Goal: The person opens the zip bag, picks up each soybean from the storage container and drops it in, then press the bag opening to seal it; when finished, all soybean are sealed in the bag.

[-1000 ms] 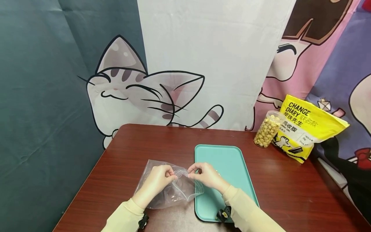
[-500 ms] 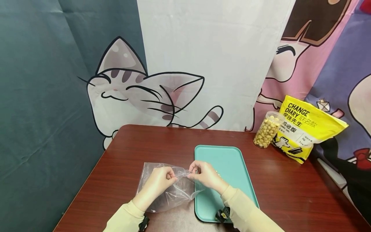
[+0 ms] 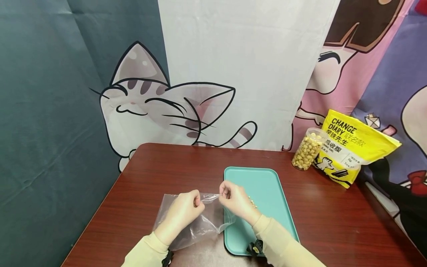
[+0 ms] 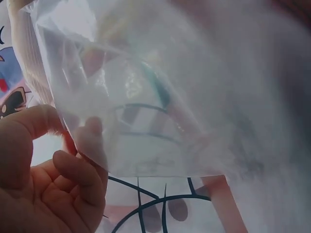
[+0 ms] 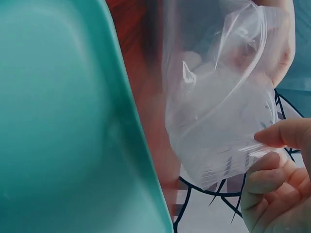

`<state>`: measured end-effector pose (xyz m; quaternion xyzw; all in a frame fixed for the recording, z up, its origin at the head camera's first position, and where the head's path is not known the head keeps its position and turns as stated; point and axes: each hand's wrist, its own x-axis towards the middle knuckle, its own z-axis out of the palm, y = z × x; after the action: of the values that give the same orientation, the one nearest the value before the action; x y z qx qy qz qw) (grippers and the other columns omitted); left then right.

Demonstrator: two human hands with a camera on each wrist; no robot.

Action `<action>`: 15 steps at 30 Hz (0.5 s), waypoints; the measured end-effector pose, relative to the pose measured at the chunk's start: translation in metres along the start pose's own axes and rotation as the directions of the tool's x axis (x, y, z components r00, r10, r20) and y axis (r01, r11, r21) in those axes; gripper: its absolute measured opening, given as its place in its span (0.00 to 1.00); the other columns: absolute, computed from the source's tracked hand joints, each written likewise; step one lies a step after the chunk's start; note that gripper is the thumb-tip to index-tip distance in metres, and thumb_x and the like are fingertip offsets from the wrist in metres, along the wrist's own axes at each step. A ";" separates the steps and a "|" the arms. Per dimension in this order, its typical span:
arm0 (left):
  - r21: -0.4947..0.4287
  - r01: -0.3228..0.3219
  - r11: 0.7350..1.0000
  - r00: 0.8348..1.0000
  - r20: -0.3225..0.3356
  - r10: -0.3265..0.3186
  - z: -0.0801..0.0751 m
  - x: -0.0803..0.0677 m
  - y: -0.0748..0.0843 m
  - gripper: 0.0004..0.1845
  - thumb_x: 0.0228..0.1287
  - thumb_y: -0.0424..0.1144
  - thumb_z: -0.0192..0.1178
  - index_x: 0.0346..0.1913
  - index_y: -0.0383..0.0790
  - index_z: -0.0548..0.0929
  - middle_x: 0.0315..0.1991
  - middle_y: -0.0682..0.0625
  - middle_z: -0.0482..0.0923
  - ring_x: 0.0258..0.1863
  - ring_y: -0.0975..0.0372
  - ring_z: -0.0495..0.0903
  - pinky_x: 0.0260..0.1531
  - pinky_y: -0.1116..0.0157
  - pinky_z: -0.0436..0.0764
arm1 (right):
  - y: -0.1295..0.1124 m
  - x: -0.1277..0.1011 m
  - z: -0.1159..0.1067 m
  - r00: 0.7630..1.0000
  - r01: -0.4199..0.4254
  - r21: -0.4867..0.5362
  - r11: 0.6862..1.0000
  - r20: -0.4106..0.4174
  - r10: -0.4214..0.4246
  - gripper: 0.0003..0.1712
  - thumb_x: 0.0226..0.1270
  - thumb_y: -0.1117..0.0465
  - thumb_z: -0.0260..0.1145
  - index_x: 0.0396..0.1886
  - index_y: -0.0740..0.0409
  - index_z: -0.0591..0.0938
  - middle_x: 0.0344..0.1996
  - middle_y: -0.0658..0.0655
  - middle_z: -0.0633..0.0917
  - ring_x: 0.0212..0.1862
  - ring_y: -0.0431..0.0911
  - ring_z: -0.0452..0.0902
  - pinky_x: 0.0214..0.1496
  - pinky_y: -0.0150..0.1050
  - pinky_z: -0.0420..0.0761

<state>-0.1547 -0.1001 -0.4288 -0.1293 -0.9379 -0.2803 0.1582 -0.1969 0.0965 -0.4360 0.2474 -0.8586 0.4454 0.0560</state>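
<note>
Beside the teal tray (image 3: 267, 178), left of it, the left hand (image 3: 182, 210) and right hand (image 3: 235, 202) pinch the clear bag's (image 3: 200, 222) mouth; the slick film could slip free or tear.

Printed in black on the yellow snack bag (image 3: 357, 148) at the worktop's far right: "CHANGE DIARY", with Chinese characters beside and below, too small to make out surely. No other legible text anywhere.
</note>
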 end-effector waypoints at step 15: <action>0.094 -0.192 0.977 0.974 -0.103 0.201 0.000 -0.004 -0.001 0.11 0.45 0.36 0.69 0.21 0.49 0.74 0.13 0.64 0.70 0.14 0.75 0.65 0.15 0.76 0.62 | 0.007 0.001 -0.001 0.996 -0.066 0.008 0.998 -0.057 0.066 0.10 0.51 0.72 0.65 0.27 0.55 0.75 0.15 0.46 0.72 0.19 0.34 0.65 0.24 0.29 0.67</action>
<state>-0.1515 -0.1014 -0.4303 -0.1988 -0.9211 -0.2306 0.2428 -0.2011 0.1007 -0.4403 0.2062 -0.8631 0.4564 0.0649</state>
